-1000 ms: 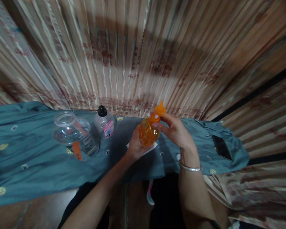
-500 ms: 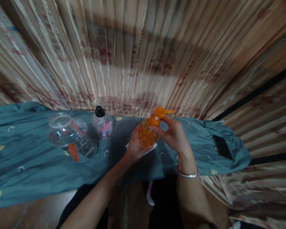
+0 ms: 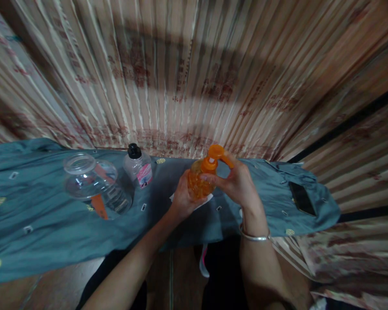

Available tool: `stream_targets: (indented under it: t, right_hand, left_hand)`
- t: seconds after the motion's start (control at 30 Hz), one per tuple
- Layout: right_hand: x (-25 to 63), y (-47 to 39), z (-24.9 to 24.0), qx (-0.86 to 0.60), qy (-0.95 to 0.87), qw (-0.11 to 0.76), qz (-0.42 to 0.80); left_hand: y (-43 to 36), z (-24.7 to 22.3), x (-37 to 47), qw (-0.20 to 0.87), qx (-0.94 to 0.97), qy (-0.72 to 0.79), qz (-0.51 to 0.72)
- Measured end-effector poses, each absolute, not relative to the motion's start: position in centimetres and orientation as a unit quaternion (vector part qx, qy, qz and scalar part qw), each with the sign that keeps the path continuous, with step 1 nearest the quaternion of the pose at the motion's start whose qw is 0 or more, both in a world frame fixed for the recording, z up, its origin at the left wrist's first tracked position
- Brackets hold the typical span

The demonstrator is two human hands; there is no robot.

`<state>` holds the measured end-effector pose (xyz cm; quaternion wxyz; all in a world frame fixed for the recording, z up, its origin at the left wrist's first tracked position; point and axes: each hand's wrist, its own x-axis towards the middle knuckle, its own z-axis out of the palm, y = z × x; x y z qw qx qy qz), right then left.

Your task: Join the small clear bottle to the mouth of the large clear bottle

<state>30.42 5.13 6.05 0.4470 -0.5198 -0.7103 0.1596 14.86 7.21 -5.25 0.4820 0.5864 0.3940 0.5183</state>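
Observation:
An orange pump bottle stands upright, tilted slightly to the right, near the middle of the cloth-covered table. My left hand is wrapped round the lower left side of its body. Thumb and fingers of my right hand close on the bottle's orange pump top and collar from the right; the fingertips are partly hidden behind the spout. Under the bottle, a bit of white paper shows.
On the left stand a clear wide-mouthed jar with an orange strip and a clear bottle with a black cap. A dark phone lies at the right end of the blue-green cloth. A pleated curtain hangs behind.
The pump's spout has turned from pointing right to pointing down and right, towards my right hand. My left hand has stayed round the bottle.

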Motion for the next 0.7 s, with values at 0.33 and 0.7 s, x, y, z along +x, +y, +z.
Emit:
stream_targets:
  t: [0.33, 0.7]
  right_hand:
    - [30.47, 5.11, 5.87, -0.518, -0.71, 0.454, 0.143]
    - [30.23, 5.06, 6.05, -0.525, -0.708, 0.452, 0.139]
  left_hand:
    - [7.29, -5.79, 14.74, 0.464, 0.605, 0.383, 0.521]
    - [7.13, -5.38, 14.83, 0.477, 0.603, 0.392, 0.506]
